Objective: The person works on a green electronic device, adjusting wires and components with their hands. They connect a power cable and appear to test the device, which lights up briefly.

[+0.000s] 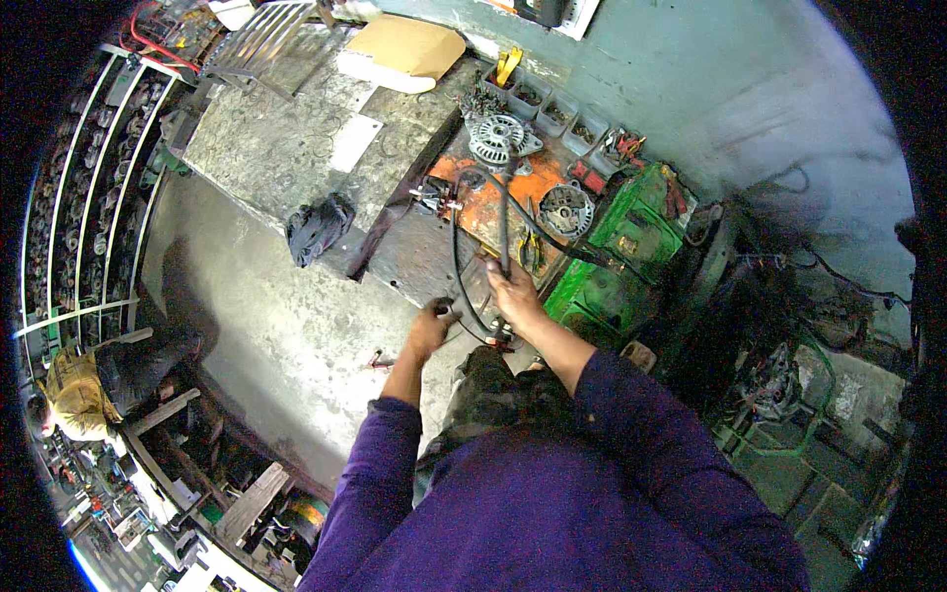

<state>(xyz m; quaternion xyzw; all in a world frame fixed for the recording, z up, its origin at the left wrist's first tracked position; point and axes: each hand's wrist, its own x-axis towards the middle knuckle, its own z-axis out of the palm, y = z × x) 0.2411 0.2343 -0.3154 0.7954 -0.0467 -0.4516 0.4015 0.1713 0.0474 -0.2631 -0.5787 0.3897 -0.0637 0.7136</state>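
Left of the green box [646, 202], the right hand [513, 291] grasps a dark rod [504, 232], likely stiff and best held mid-length, beside a springy-looking looped black cable [455, 242]; the left hand [429, 330] curls its fingers, hold unclear.

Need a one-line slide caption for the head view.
Right hand gripping a dark rod, left hand near a black cable, in front of two round metal parts on an orange worktop.
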